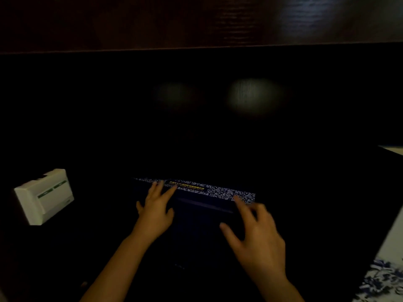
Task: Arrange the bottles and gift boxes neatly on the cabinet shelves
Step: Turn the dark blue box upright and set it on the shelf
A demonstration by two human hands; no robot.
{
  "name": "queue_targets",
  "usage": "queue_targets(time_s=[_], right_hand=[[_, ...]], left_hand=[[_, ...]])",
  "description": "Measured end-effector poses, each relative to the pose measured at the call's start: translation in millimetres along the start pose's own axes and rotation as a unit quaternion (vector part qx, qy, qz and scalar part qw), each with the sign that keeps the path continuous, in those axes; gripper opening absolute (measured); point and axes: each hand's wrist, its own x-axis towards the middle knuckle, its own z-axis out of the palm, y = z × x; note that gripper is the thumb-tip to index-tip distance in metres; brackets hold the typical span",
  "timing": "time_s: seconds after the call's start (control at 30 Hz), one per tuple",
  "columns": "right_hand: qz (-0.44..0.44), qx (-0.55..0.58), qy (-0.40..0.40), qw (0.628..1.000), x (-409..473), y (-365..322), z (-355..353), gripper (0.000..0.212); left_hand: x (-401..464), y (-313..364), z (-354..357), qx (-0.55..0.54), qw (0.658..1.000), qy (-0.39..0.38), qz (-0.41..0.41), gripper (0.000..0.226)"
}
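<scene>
The dark gift box (196, 205) lies flat deep in a very dim cabinet shelf, its far edge marked by a blue-and-white patterned strip with a line of yellow print. The left hand (156, 211) rests flat on the box's left part, fingers spread and reaching the patterned strip; the right hand (257, 234) sits over the right part with fingers open, its forefinger tip at the strip. Neither hand is closed around anything, and whether the right palm presses the lid or hovers just above it is unclear because that hand is blurred. The likely trouble is a skewed push: with 2 open hands and no real hold, uneven pressure could turn the box crooked or drive it into the unseen back wall. A white box (44, 196) with green stripes stands well apart to the left, tilted, and a sideways shove could send the gift box toward it. Most of the shelf is lost in blackness, so its depth, side walls and floor cannot be made out. A patterned object (383, 277) is cut off at the lower right. No bottles are visible.
</scene>
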Motion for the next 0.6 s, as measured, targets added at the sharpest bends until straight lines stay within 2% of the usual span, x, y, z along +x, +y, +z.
queue_targets(time_s=[0.07,0.1,0.17,0.23,0.27,0.33,0.5,0.6], right_hand=[[-0.039,0.046,0.061,0.996,23.2,16.0,-5.4,0.075],[-0.077,0.061,0.031,0.995,38.6,25.8,-7.2,0.077],[-0.132,0.073,-0.125,0.981,68.2,39.0,-3.4,0.076],[-0.130,0.077,-0.277,0.949,85.3,44.8,6.1,0.070],[-0.121,0.094,-0.321,0.935,89.2,46.3,10.5,0.068],[-0.125,0.116,-0.341,0.925,92.5,49.3,15.9,0.067],[-0.125,0.058,-0.353,0.925,104.0,53.9,8.9,0.055],[-0.136,0.113,-0.343,0.922,103.0,55.3,10.9,0.054]], left_hand=[[-12.3,34.6,13.8,-0.086,0.996,0.006,-0.006,0.058],[-17.0,50.9,19.7,-0.124,0.992,0.006,-0.018,0.059],[-19.4,73.6,28.4,-0.163,0.985,-0.018,-0.053,0.063],[-17.7,83.0,33.1,-0.169,0.982,-0.036,-0.077,0.064],[-16.6,83.7,34.4,-0.175,0.981,-0.028,-0.078,0.062],[-14.7,82.8,35.2,-0.208,0.976,0.009,-0.068,0.054],[-17.7,84.9,33.8,-0.259,0.962,0.045,-0.070,0.045],[-20.4,86.2,33.3,-0.258,0.962,0.053,-0.065,0.044]])
